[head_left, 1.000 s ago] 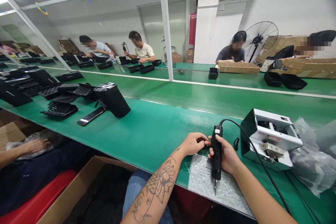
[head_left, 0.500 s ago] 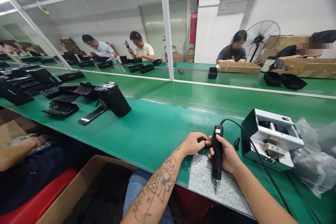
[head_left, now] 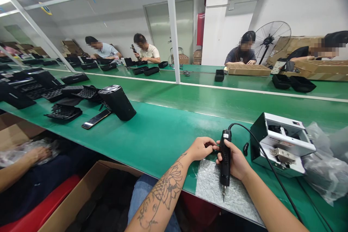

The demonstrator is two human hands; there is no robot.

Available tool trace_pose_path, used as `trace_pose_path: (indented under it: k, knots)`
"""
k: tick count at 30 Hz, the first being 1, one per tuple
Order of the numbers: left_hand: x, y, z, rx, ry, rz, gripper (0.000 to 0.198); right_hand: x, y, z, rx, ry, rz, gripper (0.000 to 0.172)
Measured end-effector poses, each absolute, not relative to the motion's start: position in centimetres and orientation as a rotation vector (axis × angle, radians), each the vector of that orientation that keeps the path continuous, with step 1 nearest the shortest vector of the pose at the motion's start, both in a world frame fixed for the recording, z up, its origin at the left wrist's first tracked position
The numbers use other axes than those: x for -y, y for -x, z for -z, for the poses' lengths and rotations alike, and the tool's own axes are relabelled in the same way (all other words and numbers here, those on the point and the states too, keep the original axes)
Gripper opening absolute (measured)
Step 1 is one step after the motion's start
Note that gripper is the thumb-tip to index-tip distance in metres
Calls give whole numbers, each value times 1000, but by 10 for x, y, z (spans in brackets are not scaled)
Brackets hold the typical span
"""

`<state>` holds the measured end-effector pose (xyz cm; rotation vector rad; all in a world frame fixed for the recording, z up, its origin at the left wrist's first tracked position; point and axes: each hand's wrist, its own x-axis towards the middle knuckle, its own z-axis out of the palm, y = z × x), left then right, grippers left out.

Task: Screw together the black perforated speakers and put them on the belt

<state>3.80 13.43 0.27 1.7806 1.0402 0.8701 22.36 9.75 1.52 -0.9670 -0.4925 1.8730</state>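
Observation:
My right hand (head_left: 239,159) is wrapped round a black electric screwdriver (head_left: 225,156), whose bit points down over a sheet of bubble wrap (head_left: 206,183) at the bench edge. A black cord loops from the tool's upper end toward the lower right. My left hand (head_left: 202,148) rests at the bench just left of the screwdriver, its fingers curled together and their tips meeting my right fingertips. Whatever those left fingers may pinch is hidden. Right of the tool lies a small curved black piece (head_left: 246,149), close to a white and black machine (head_left: 282,145).
Clear plastic bags (head_left: 323,166) lie right of the machine. A phone (head_left: 96,119), a standing black case (head_left: 118,103) and several black parts occupy the left bench. Below is an open carton (head_left: 67,195). A neighbour's hand (head_left: 40,153) holds plastic; several co-workers sit across the green conveyor (head_left: 217,99).
My hands and the screwdriver stay put. The neighbour's hand at left has shifted slightly right and down with the plastic. Black cases across the belt have slid slightly left.

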Motion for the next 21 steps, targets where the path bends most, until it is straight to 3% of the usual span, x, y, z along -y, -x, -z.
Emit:
trace_pose_path:
  k: [21]
  knots:
    - [-134,-38,-5,-1034,-1784,-864,30,-95,-224,-17,508,981,-1861,28]
